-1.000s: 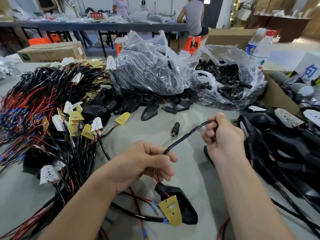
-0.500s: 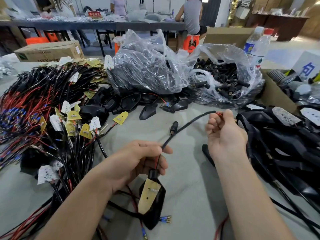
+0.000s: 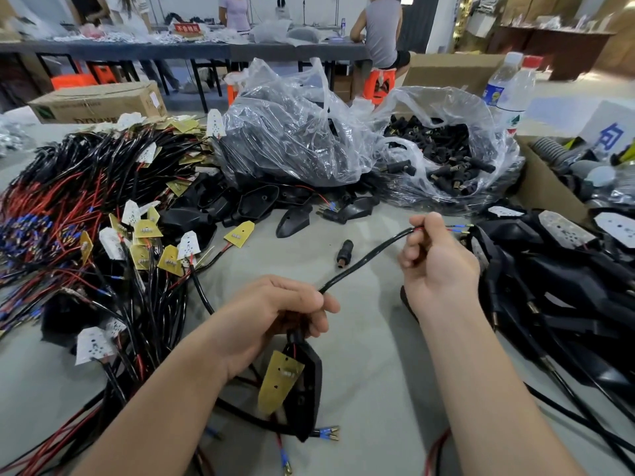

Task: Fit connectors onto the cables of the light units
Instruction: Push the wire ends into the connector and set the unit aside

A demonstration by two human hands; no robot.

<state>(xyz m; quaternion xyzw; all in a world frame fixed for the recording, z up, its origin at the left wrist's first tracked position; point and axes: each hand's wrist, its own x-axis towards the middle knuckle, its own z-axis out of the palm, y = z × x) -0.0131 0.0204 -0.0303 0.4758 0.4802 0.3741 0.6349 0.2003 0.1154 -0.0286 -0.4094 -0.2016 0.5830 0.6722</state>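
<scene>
An assembly workshop — the counter [image 3: 378,355] is heaped with wire bundles [image 3: 68,207], clear bags [image 3: 292,132] of black connectors [image 3: 443,156] and a carton [image 3: 96,101] — and other workers [image 3: 381,32] are at a long counter [image 3: 137,51] behind.

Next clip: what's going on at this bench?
A person holds a black cable stretched between both hands. The left hand grips it just above a dangling light unit; the right hand pinches the free end, where blue-sleeved terminals stick out. No connector is fitted yet; one loose black connector lies on the table near the cable.
</scene>
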